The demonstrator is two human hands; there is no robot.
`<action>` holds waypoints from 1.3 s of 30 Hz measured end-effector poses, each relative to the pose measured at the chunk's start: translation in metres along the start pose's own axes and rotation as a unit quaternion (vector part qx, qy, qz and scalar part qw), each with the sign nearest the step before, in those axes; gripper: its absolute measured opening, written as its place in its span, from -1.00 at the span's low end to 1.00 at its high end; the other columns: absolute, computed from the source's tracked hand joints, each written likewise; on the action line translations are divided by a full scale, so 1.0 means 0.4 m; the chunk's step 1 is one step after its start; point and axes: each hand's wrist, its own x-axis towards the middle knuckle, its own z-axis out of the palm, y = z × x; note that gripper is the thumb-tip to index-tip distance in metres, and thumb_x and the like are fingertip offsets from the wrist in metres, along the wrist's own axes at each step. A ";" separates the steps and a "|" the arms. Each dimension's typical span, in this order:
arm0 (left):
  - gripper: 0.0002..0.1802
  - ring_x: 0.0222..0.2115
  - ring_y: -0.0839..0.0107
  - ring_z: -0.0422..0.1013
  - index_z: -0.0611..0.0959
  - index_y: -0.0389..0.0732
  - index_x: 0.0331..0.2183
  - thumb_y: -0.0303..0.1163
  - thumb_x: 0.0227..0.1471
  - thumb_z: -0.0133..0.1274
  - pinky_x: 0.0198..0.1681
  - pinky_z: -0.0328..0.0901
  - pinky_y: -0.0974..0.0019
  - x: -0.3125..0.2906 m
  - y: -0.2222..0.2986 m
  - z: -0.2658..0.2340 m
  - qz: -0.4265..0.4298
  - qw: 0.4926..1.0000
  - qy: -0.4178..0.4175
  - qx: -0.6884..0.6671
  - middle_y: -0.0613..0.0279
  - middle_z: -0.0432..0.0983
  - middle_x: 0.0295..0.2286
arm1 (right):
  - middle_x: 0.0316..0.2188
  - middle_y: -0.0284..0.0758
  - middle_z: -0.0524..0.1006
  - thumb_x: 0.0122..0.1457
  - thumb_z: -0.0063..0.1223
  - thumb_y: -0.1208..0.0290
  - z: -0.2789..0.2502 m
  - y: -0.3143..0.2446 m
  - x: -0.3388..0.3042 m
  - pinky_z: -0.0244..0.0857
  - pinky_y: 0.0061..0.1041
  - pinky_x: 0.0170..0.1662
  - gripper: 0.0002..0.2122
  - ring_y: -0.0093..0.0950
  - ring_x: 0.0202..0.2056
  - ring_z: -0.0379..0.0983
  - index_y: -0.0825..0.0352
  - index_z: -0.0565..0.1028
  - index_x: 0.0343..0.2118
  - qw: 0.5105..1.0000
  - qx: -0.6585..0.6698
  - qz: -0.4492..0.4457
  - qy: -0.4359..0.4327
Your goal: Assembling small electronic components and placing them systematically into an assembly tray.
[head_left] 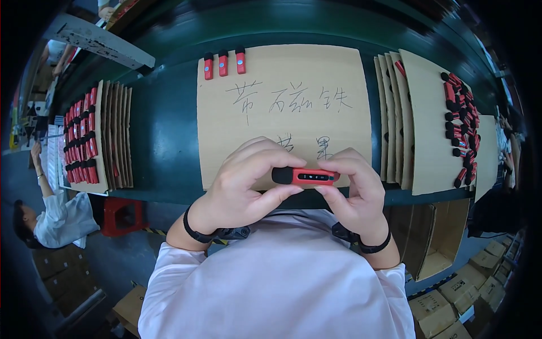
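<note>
Between my two hands, just above the near edge of a cardboard sheet (282,127), lies a small red microphone (317,177) with a black foam tip, held sideways. Its foam end points left, and a dark strip with small marks faces up. My left hand (237,183) is closed in a pinch around the foam end. The thumb and fingers of my right hand (359,195) grip the opposite red end. At the sheet's far left corner, three similar red microphones (223,64) lie in a row. Dark handwriting runs across the sheet.
The green table (164,124) also bears upright cardboard dividers (117,135) beside rows of microphones (82,135) at left. More cardboard (429,121) and heaped microphones (466,133) are at right. A grey metal beam (104,44) juts in. A person (62,217) sits near a red stool (121,216).
</note>
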 end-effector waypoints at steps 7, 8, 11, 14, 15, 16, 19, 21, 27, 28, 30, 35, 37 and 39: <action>-0.65 -0.38 0.28 0.47 0.62 -0.34 -0.27 -0.61 -0.21 0.29 -0.29 0.33 0.32 0.000 -0.001 0.004 0.043 0.999 0.008 0.027 0.10 0.54 -0.39 | -0.36 -0.25 0.52 0.00 0.27 0.62 0.006 -0.007 -0.008 0.34 -0.56 -0.32 -0.71 -0.47 -0.42 0.43 0.41 0.50 -0.17 0.999 0.034 0.013 0.011; -0.66 -0.38 0.29 0.46 0.62 -0.34 -0.27 -0.62 -0.21 0.29 -0.30 0.33 0.32 0.000 -0.001 0.004 0.046 0.998 0.011 0.028 0.10 0.54 -0.39 | -0.34 -0.24 0.52 0.01 0.26 0.63 0.006 -0.010 -0.008 0.34 -0.57 -0.31 -0.72 -0.48 -0.40 0.43 0.42 0.50 -0.18 0.998 0.048 0.026 0.014; -0.66 -0.39 0.29 0.46 0.62 -0.34 -0.27 -0.61 -0.21 0.29 -0.31 0.33 0.32 -0.001 -0.006 0.008 0.053 0.998 0.016 0.026 0.10 0.54 -0.39 | -0.31 -0.23 0.52 0.02 0.24 0.64 0.012 -0.011 -0.015 0.34 -0.56 -0.28 -0.74 -0.48 -0.37 0.43 0.43 0.49 -0.19 0.992 0.106 0.060 0.028; -0.66 -0.40 0.29 0.45 0.62 -0.34 -0.27 -0.60 -0.20 0.29 -0.32 0.32 0.33 0.003 -0.002 0.013 0.059 0.998 0.022 0.021 0.10 0.54 -0.40 | -0.29 -0.20 0.51 0.04 0.22 0.66 0.017 -0.009 -0.020 0.34 -0.55 -0.24 -0.76 -0.48 -0.33 0.44 0.45 0.48 -0.21 0.975 0.191 0.101 0.049; -0.67 -0.40 0.29 0.45 0.62 -0.34 -0.27 -0.59 -0.20 0.29 -0.32 0.32 0.33 0.005 0.006 0.014 0.047 0.998 0.022 0.024 0.11 0.53 -0.40 | -0.27 -0.19 0.51 0.04 0.22 0.66 0.018 -0.009 -0.019 0.34 -0.54 -0.23 -0.76 -0.47 -0.31 0.44 0.45 0.48 -0.21 0.977 0.187 0.090 0.054; -0.67 -0.40 0.30 0.44 0.62 -0.34 -0.27 -0.59 -0.19 0.29 -0.33 0.32 0.33 0.008 0.016 0.013 0.035 0.999 0.023 0.028 0.11 0.53 -0.40 | -0.25 -0.18 0.51 0.03 0.22 0.67 0.019 -0.009 -0.019 0.34 -0.53 -0.22 -0.77 -0.46 -0.29 0.44 0.46 0.48 -0.22 0.978 0.184 0.078 0.058; -0.68 -0.41 0.30 0.44 0.61 -0.34 -0.28 -0.57 -0.18 0.28 -0.34 0.31 0.34 0.005 0.015 0.014 0.026 0.999 0.022 0.029 0.11 0.53 -0.41 | -0.23 -0.16 0.51 0.03 0.22 0.67 0.022 -0.004 -0.019 0.35 -0.52 -0.20 -0.76 -0.43 -0.27 0.45 0.47 0.47 -0.22 0.985 0.154 0.046 0.061; -0.69 -0.41 0.30 0.43 0.61 -0.34 -0.28 -0.56 -0.17 0.28 -0.34 0.31 0.34 0.000 0.010 0.015 0.031 0.999 0.019 0.025 0.11 0.53 -0.41 | -0.23 -0.15 0.52 0.02 0.23 0.67 0.023 -0.001 -0.020 0.36 -0.50 -0.19 -0.75 -0.41 -0.26 0.47 0.47 0.47 -0.21 0.993 0.103 0.003 0.059; -0.72 -0.42 0.29 0.43 0.62 -0.35 -0.30 -0.56 -0.17 0.27 -0.36 0.30 0.33 -0.001 0.011 0.017 0.060 0.997 0.023 0.031 0.10 0.53 -0.42 | -0.29 -0.15 0.54 -0.01 0.25 0.67 0.021 -0.019 -0.011 0.37 -0.50 -0.24 -0.74 -0.38 -0.31 0.49 0.46 0.50 -0.21 0.995 0.087 -0.016 0.056; -0.72 -0.42 0.28 0.43 0.62 -0.35 -0.30 -0.56 -0.17 0.27 -0.36 0.30 0.33 0.000 0.012 0.017 0.069 0.997 0.020 0.039 0.10 0.53 -0.42 | -0.31 -0.16 0.55 -0.01 0.25 0.66 0.016 -0.023 -0.006 0.37 -0.50 -0.26 -0.73 -0.37 -0.33 0.50 0.45 0.50 -0.21 0.997 0.057 -0.023 0.043; -0.72 -0.42 0.28 0.43 0.62 -0.35 -0.31 -0.56 -0.17 0.27 -0.37 0.30 0.32 0.001 0.012 0.019 0.077 0.996 0.016 0.047 0.10 0.53 -0.42 | -0.34 -0.17 0.55 -0.02 0.26 0.66 0.015 -0.023 -0.005 0.37 -0.50 -0.28 -0.73 -0.36 -0.35 0.50 0.45 0.51 -0.21 0.999 0.028 -0.030 0.031; -0.67 -0.40 0.20 0.44 0.62 -0.29 -0.31 -0.49 -0.22 0.32 -0.31 0.32 0.25 0.003 -0.003 0.030 0.087 0.994 0.034 0.047 0.12 0.52 -0.42 | -0.41 -0.21 0.55 -0.06 0.30 0.64 0.024 -0.017 -0.012 0.36 -0.48 -0.35 -0.71 -0.35 -0.41 0.48 0.43 0.53 -0.22 0.998 -0.002 -0.040 0.047; -0.69 -0.38 0.30 0.43 0.61 -0.36 -0.28 -0.46 -0.12 0.31 -0.30 0.32 0.32 0.005 -0.016 0.024 0.084 0.996 0.011 0.040 0.11 0.53 -0.37 | -0.44 -0.22 0.54 -0.07 0.31 0.63 0.027 -0.013 -0.009 0.35 -0.46 -0.37 -0.70 -0.34 -0.43 0.47 0.41 0.53 -0.22 0.997 -0.017 -0.037 0.063; -0.67 -0.35 0.34 0.43 0.60 -0.36 -0.25 -0.45 -0.09 0.29 -0.26 0.32 0.34 0.001 -0.017 0.019 0.028 1.000 0.006 -0.004 0.13 0.53 -0.33 | -0.43 -0.22 0.54 -0.08 0.31 0.62 0.024 -0.010 -0.006 0.35 -0.45 -0.38 -0.68 -0.33 -0.44 0.47 0.40 0.53 -0.21 0.996 -0.039 -0.060 0.059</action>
